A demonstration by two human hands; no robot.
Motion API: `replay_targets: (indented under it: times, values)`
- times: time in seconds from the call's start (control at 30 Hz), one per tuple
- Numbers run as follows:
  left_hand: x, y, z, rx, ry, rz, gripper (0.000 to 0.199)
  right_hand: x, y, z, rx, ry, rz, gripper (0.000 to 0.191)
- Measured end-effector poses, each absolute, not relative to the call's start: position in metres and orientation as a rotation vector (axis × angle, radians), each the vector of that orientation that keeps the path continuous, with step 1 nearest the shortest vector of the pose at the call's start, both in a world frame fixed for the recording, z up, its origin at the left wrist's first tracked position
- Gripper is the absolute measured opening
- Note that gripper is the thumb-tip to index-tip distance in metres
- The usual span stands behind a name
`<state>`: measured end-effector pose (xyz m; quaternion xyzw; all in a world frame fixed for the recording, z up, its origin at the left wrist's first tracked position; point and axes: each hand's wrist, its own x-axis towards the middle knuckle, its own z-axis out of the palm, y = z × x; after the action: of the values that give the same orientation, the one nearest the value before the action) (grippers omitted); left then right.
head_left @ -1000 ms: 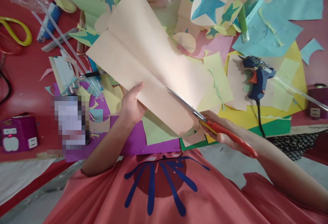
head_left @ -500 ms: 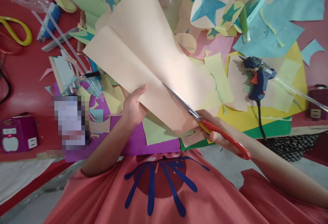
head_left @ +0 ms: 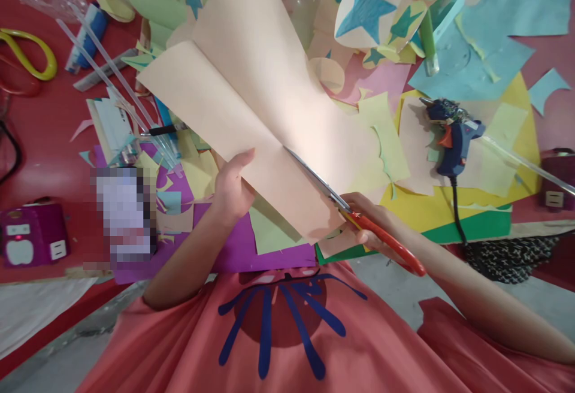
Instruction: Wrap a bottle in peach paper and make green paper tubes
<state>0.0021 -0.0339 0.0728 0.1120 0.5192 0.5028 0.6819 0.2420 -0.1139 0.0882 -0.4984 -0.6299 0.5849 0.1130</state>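
A large sheet of pale peach paper (head_left: 269,63) spans the middle of the view, its upper part curled. My left hand (head_left: 234,186) pinches its lower left edge, thumb on top and fingers hidden underneath. In my right hand (head_left: 366,219) are scissors (head_left: 381,238) with red and yellow handles. Their blades lie along a line in the sheet and point up and left, with the tip near the sheet's centre. The blades look closed or nearly closed. Part of my right hand's fingers is under the paper and handles.
A blue glue gun (head_left: 456,147) with a black cord lies at the right. Paper scraps, star cutouts (head_left: 368,6) and clear straws surround the sheet. At the left are a blurred phone (head_left: 126,213), a purple box (head_left: 33,234) and yellow-handled scissors (head_left: 49,60).
The scissors' handles have moved slightly left and up, and the blades look more closed. The peach sheet has shifted a little left, with its top edge higher. My left hand has barely moved.
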Motion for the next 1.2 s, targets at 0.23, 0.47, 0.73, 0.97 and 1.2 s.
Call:
replay_targets:
  times: [0.23,0.47,0.73,0.97,1.2]
  values:
    - [-0.004,-0.029,0.071,0.252,1.176,1.209,0.007,0.253,-0.116,0.099,-1.459,-1.905,1.760,0.069]
    - [0.001,-0.031,0.072,0.170,1.146,1.191,0.010,0.258,-0.116,0.104,-1.417,-1.902,1.838,0.071]
    - [0.004,-0.035,0.078,0.162,1.118,1.119,0.009,0.253,-0.113,0.105,-1.418,-1.808,1.948,0.067]
    - [0.003,-0.038,0.075,0.202,1.140,1.093,0.005,0.240,-0.111,0.101,-1.455,-1.607,2.039,0.075]
    - [0.003,-0.037,0.075,0.223,1.116,1.097,0.011,0.235,-0.113,0.089,-1.464,-1.698,1.849,0.072]
